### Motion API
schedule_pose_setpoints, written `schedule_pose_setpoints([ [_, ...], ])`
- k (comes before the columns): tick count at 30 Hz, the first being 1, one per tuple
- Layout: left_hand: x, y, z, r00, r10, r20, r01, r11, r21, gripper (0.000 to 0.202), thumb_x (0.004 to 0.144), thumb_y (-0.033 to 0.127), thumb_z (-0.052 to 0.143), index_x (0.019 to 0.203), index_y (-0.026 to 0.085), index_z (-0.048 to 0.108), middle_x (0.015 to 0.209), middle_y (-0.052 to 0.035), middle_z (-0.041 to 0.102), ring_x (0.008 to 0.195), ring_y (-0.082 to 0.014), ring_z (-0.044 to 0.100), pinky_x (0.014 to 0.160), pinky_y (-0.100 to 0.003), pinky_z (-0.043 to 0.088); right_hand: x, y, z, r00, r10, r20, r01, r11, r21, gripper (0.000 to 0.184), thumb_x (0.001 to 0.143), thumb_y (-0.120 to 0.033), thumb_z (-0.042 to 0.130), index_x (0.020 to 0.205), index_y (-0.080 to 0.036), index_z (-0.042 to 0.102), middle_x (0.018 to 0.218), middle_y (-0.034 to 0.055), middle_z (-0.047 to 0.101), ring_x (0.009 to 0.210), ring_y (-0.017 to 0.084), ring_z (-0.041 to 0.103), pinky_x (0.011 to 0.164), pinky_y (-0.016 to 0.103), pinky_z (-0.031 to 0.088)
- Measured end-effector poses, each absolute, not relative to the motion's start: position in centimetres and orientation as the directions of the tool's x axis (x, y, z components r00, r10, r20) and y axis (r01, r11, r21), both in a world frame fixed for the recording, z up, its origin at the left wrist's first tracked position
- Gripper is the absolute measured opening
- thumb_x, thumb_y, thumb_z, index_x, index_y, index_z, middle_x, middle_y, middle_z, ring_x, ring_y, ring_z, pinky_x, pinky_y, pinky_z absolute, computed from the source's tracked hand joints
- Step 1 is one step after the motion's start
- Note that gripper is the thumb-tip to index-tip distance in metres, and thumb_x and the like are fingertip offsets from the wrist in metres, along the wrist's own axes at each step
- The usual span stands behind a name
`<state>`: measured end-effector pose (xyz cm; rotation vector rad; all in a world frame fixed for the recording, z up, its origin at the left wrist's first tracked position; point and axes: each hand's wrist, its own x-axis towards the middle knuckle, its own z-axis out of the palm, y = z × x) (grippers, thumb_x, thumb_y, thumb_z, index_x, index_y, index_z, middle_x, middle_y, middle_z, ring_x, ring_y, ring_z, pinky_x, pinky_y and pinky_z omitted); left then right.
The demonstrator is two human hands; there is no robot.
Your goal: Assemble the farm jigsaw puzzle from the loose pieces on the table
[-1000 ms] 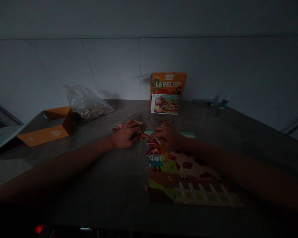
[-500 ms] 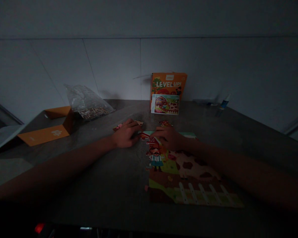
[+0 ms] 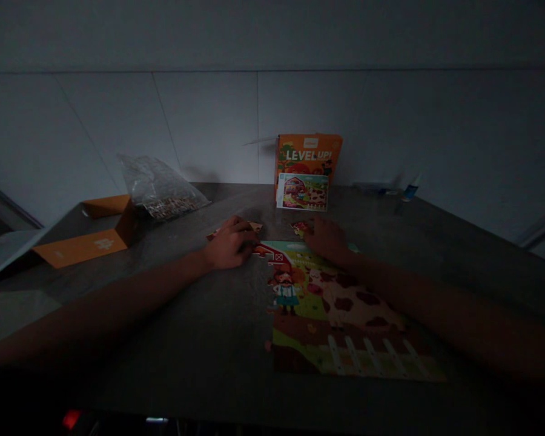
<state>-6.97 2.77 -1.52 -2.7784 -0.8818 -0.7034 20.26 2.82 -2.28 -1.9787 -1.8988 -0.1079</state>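
A partly joined jigsaw puzzle (image 3: 345, 303) lies flat on the table, with a cow, a farmer, a white fence and part of a red barn on it. My left hand (image 3: 231, 243) rests beyond its upper left corner, fingers loosely bent over loose puzzle pieces (image 3: 257, 227) that it partly covers. Beyond the puzzle's far edge, my right hand (image 3: 327, 240) reaches with its fingertips beside a small red loose piece (image 3: 299, 227). The fingers look apart, and no piece shows between them in the dim light.
An orange box (image 3: 309, 148) stands against the wall, a picture card (image 3: 303, 192) of the farm scene leaning on it. To the left are a clear bag of pieces (image 3: 163, 191) and an opened orange box part (image 3: 86, 245). A small bottle (image 3: 410, 191) stands back right.
My right hand has moved right and away from the barn part of the puzzle to the loose red piece, uncovering the barn and the cow's head. My left hand has barely moved.
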Motion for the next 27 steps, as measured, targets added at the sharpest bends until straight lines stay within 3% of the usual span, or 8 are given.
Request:
schedule_pose_setpoints([
  [5, -6.9, 2.7, -1.5, 0.704, 0.528, 0.475, 0.596, -0.803, 0.01, 0.021, 0.082, 0.018, 0.056, 0.095, 0.018, 0.073, 0.101, -0.0093, 0.066, 0.102, -0.0263, 0.054, 0.093, -0.045, 0.044, 20.6, 3.3, -2.7, 0.024, 0.938, 0.345, 0.964, 0.07, -0.257, 0.039, 0.084, -0.023, 0.054, 0.121, -0.012, 0.057, 0.117, 0.0187, 0.064, 0.111, 0.033, 0.059, 0.093, 0.043, 0.045],
  [10, -6.9, 2.8, -1.7, 0.677, 0.564, 0.473, 0.635, -0.772, 0.012, 0.024, 0.08, 0.017, 0.056, 0.098, 0.018, 0.072, 0.104, -0.0099, 0.067, 0.103, -0.0275, 0.055, 0.094, -0.047, 0.044, 20.9, 3.8, -3.0, -0.003, 0.85, 0.527, 0.892, 0.24, -0.383, 0.03, 0.083, -0.019, 0.054, 0.112, -0.015, 0.059, 0.112, 0.0157, 0.065, 0.104, 0.028, 0.06, 0.09, 0.04, 0.048],
  [14, -7.0, 2.8, -1.6, 0.694, 0.537, 0.479, 0.605, -0.796, 0.015, 0.042, 0.082, 0.017, 0.055, 0.123, 0.016, 0.063, 0.116, -0.0108, 0.066, 0.108, -0.0274, 0.055, 0.099, -0.048, 0.043, 20.7, 3.8, -2.6, 0.024, 0.797, 0.604, 0.668, 0.437, -0.603, 0.03, 0.083, -0.03, 0.061, 0.11, -0.019, 0.057, 0.088, 0.0063, 0.064, 0.078, 0.021, 0.061, 0.073, 0.035, 0.051],
  [18, -6.9, 2.5, -1.4, 0.742, 0.46, 0.487, 0.525, -0.851, 0.004, 0.062, 0.09, 0.022, 0.053, 0.15, 0.018, 0.036, 0.129, -0.0103, 0.062, 0.12, -0.0286, 0.05, 0.103, -0.048, 0.041, 20.2, 3.0, -2.3, -0.079, 0.798, 0.597, 0.392, 0.576, -0.718, 0.042, 0.077, -0.04, 0.071, 0.112, -0.021, 0.055, 0.077, -0.0016, 0.057, 0.068, 0.016, 0.059, 0.064, 0.03, 0.05],
  [22, -6.6, 2.3, -1.3, 0.841, 0.351, 0.411, 0.405, -0.913, -0.05, 0.058, 0.098, 0.025, 0.047, 0.153, 0.027, 0.031, 0.141, -0.0071, 0.056, 0.134, -0.0283, 0.041, 0.11, -0.049, 0.036, 19.9, 2.3, -2.6, -0.285, 0.784, 0.552, 0.206, 0.612, -0.763, 0.031, 0.083, -0.038, 0.066, 0.108, -0.022, 0.056, 0.071, -0.004, 0.055, 0.061, 0.013, 0.059, 0.058, 0.027, 0.05],
  [27, -6.5, 2.7, -1.6, 0.874, 0.297, 0.384, 0.352, -0.933, -0.08, 0.049, 0.1, 0.026, 0.044, 0.148, 0.025, 0.04, 0.13, -0.0077, 0.065, 0.136, -0.0303, 0.041, 0.108, -0.053, 0.038, 19.9, 2.3, -2.6, -0.316, 0.757, 0.572, 0.29, 0.651, -0.702, 0.021, 0.086, -0.034, 0.061, 0.102, -0.021, 0.063, 0.08, 0.0014, 0.067, 0.068, 0.015, 0.063, 0.062, 0.028, 0.051],
])
